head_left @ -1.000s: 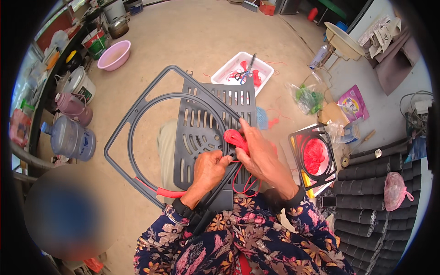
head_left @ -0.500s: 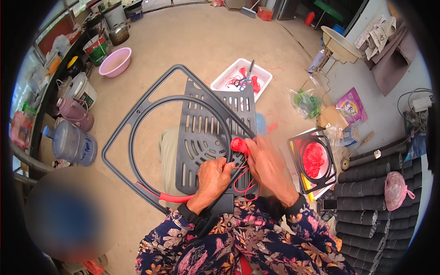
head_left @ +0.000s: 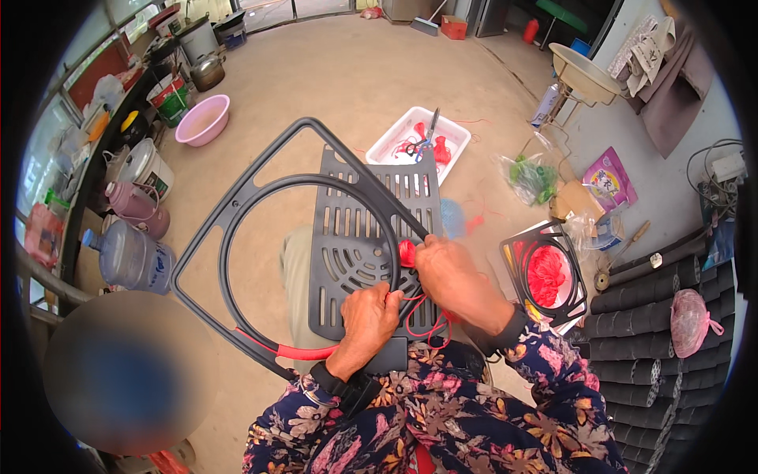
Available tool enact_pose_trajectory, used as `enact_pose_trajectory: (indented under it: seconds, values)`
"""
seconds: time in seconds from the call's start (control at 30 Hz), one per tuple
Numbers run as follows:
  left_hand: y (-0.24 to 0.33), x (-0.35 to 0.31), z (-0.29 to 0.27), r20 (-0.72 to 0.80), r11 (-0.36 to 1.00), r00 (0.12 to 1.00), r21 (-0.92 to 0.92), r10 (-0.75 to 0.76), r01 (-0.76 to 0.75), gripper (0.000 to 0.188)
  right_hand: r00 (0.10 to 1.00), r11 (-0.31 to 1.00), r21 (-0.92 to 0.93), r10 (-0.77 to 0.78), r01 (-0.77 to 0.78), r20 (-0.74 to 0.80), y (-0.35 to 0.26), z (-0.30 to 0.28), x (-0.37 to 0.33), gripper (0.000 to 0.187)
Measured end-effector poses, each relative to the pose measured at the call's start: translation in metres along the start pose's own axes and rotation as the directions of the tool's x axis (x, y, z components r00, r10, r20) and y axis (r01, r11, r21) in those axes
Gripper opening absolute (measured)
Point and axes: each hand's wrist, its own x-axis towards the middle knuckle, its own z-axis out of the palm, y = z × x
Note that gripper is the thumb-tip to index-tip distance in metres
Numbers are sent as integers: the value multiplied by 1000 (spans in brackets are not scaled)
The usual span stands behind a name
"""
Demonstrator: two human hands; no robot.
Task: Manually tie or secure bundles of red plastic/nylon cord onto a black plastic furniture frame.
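One black frame (head_left: pixel 234 204) spreads left and ahead of the left hand (head_left: pixel 367 320), which is closed around its inner ring (head_left: pixel 324 182). Just ahead and right, a red cord bundle (head_left: pixel 407 253) shows beside the curled right hand (head_left: pixel 458 280), whose grip I cannot tell. Farther right sits a smaller frame (head_left: pixel 560 234).

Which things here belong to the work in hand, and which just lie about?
In the work:
black ringed frame, held by the left hand
red cord bundle, in the right hand
slotted black panel beneath
probably white tray and scissors

Lying about:
pink basin
water bottle
purple packet
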Motion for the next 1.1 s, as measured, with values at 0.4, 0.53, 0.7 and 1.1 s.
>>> enact_pose_trajectory:
  seconds: [0.4, 0.53, 0.7, 1.1]
  values:
    - [-5, 13, 4, -8, 992, 994, -53, 113, -114, 29, 963, 824, 563, 100, 61, -252, 5, 25, 9, 60]
    - [-11, 18, 4, 67, 998, 997, -47, 34, -31, 33, 985, 783, 617, 38, 75, -167, 13, 42, 6, 57]
    - [-6, 18, 8, 85, 999, 995, 11, -45, 44, 34, 963, 922, 378, 18, 88, -269, -7, -11, 15, 43]
    - [-9, 19, 15, 45, 1000, 999, -30, 9, -7, 28, 910, 963, -219, -226, 156, -347, -14, 37, 58, 25]
